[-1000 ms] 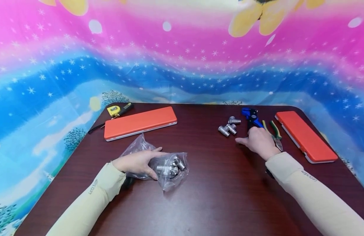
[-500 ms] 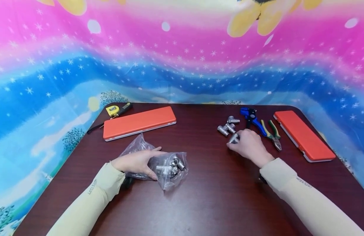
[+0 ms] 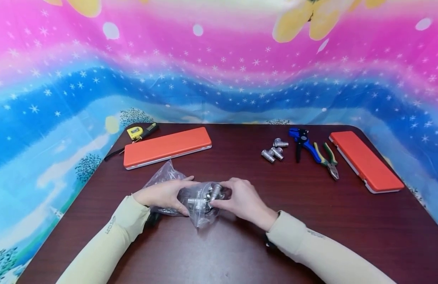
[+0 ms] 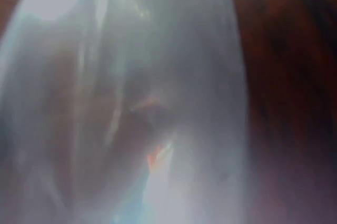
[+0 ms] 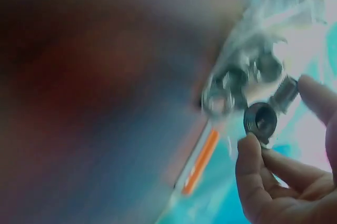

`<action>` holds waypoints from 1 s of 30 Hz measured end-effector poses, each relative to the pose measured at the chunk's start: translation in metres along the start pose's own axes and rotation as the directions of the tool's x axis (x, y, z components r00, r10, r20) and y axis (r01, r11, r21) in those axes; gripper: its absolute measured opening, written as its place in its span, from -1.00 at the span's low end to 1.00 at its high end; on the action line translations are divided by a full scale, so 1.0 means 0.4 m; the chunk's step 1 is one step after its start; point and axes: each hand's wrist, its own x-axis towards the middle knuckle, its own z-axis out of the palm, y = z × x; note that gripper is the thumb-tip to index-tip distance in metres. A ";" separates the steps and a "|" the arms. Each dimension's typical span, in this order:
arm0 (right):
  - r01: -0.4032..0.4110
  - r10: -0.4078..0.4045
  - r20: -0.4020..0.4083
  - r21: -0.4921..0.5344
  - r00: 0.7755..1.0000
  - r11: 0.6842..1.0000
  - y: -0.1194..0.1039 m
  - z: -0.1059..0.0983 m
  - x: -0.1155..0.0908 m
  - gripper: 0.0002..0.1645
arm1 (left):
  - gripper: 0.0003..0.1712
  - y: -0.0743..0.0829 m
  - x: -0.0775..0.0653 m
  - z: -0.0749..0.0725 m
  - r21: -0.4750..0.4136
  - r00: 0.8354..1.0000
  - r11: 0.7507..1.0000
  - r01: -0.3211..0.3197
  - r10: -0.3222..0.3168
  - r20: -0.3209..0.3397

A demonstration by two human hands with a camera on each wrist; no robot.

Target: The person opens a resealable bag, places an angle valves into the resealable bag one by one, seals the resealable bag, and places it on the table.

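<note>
A clear plastic bag point(image 3: 200, 221) lies left of the table's middle, its opening facing right, with several shiny metal pipe fittings point(image 3: 195, 203) inside. My left hand point(image 3: 163, 195) grips the bag from its left side, thumb toward me. At the opening, my right hand point(image 3: 246, 202) pinches a threaded metal pipe fitting point(image 5: 260, 121) between thumb and fingers. In the right wrist view this fitting shows its round threaded mouth, close beside the bagged fittings point(image 5: 231, 84). Blurred plastic point(image 4: 158, 76) fills most of the left wrist view.
Three more metal fittings point(image 3: 276, 152) lie at the back right. Beside them are a blue wire stripper point(image 3: 303, 142), pliers point(image 3: 329, 163) and an orange case point(image 3: 366, 161). Another orange case point(image 3: 168, 148) and a yellow tape measure point(image 3: 135, 133) lie at the back left.
My right hand picked up a fitting near the wire stripper and has carried it left to the bag's opening. My left hand stays on the bag.
</note>
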 end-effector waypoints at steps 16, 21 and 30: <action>0.023 -0.021 0.023 -0.075 1.000 0.997 -0.039 0.045 0.057 -0.47 | 0.28 0.017 0.007 0.009 -0.064 0.998 0.996 -0.069 0.069 -0.004; 0.065 -0.065 0.010 0.028 0.998 0.997 -0.041 0.048 0.053 -0.50 | 0.16 0.018 0.006 0.012 -0.060 0.994 0.993 -0.099 0.096 -0.059; 0.096 -0.096 0.001 0.024 0.995 0.995 0.018 -0.033 0.038 -0.60 | 0.11 0.011 0.011 0.007 -0.033 0.993 0.995 -0.099 0.097 -0.071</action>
